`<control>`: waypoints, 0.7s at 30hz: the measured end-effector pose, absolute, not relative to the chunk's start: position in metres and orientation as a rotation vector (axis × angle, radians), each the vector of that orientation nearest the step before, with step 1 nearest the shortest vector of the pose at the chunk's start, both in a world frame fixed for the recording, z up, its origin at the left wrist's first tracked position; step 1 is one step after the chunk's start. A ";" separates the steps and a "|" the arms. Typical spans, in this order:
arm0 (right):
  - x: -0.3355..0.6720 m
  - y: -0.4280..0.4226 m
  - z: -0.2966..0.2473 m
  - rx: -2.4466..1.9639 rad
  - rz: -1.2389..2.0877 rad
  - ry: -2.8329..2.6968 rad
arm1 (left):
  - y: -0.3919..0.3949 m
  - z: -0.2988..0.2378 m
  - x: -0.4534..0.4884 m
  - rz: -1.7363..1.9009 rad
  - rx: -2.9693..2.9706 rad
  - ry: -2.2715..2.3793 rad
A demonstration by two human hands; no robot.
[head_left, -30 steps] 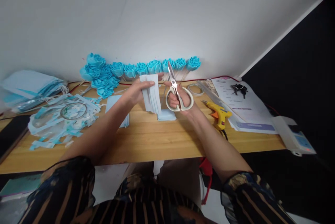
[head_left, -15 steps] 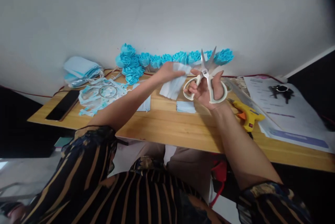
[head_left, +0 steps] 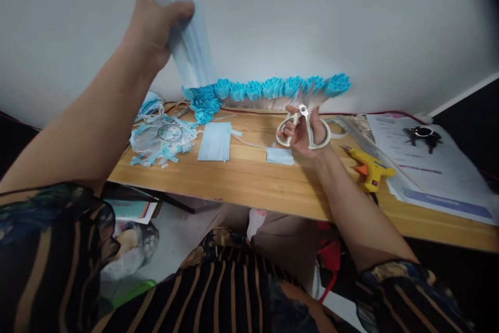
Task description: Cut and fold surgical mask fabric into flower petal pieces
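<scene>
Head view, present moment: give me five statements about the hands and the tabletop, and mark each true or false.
1. The left hand holds light-blue material above the table. True.
2. The scissors in the right hand have their blades closed. False: the blades stand apart.
3. The keys lie on printed papers. True.
4. The yellow glue gun lies left of the scissors. False: it lies to their right.
5. The blue flowers are along the table's back, by the wall. True.
</scene>
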State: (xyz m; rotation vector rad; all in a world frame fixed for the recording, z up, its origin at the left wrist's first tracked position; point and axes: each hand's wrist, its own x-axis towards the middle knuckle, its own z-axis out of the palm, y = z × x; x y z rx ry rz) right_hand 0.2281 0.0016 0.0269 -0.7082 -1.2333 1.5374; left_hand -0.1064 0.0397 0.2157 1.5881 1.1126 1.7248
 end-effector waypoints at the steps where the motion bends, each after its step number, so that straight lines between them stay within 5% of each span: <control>1: 0.228 0.001 0.027 -0.714 1.551 -1.247 | 0.035 0.209 -0.103 1.621 1.571 1.054; 8: 0.245 -0.004 0.023 -0.366 1.822 -1.293 | 0.014 0.125 -0.045 0.930 1.507 0.739; 15: 0.257 0.006 0.012 -0.321 1.927 -1.362 | 0.029 0.064 0.037 0.799 1.492 0.602; 21: 0.253 0.006 0.013 -0.126 1.933 -1.357 | 0.042 0.080 0.035 0.994 1.477 0.846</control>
